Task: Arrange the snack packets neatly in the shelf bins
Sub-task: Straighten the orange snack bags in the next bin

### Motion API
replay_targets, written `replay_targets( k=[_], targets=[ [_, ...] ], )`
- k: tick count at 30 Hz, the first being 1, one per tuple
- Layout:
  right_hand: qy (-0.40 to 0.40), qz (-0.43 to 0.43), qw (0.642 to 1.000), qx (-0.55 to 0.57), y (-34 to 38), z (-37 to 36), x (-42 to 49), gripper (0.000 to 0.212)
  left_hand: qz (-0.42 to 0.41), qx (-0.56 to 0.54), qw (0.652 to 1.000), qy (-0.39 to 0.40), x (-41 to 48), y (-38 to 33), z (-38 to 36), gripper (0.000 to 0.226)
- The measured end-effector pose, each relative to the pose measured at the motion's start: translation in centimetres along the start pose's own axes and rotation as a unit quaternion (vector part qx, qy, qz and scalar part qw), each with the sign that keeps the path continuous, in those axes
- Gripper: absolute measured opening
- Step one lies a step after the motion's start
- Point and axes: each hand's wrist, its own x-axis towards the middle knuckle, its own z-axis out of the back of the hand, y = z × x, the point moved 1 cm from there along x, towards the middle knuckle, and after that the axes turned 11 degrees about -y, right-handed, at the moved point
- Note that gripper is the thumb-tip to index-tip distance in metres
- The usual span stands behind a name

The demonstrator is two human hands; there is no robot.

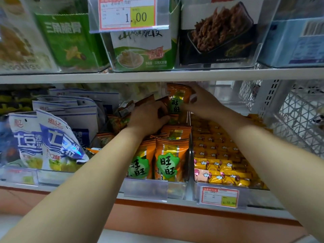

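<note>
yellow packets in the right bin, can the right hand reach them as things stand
Probably yes: the yellow packets lie uncovered in their open bin right under that forearm. But the right hand grips an orange packet and must release it first.

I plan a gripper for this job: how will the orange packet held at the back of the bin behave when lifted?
Probably light and floppy: the right hand pinches the orange packet by its top corner. Its glossy film may be slippery. It likely tips over unsupported; packets beside the left hand lie slumped.
</note>
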Motion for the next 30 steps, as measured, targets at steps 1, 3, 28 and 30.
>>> replay_targets(
  k=[1,3,28,30],
  targets=[
    [-0.021,0.020,1.000,0.008,-0.1,0.2,-0.3,0.061,0.003,-0.007,1.000,0.019,0.1,0.2,-0.1,0.036],
    [-0.031,0.051,0.998,0.018,-0.1,0.2,-0.5,0.053,0.010,-0.040,0.998,0.050,0.3,0.2,0.1,0.048],
    [0.185,0.028,0.959,-0.212,1.3,-0.4,0.7,0.048,0.020,-0.046,0.999,0.006,1.5,-0.7,3.2,0.024],
    [0.113,0.036,0.980,-0.159,2.4,-0.2,0.1,0.036,0.047,0.020,0.999,0.013,0.7,0.3,4.2,0.036]
  ],
)
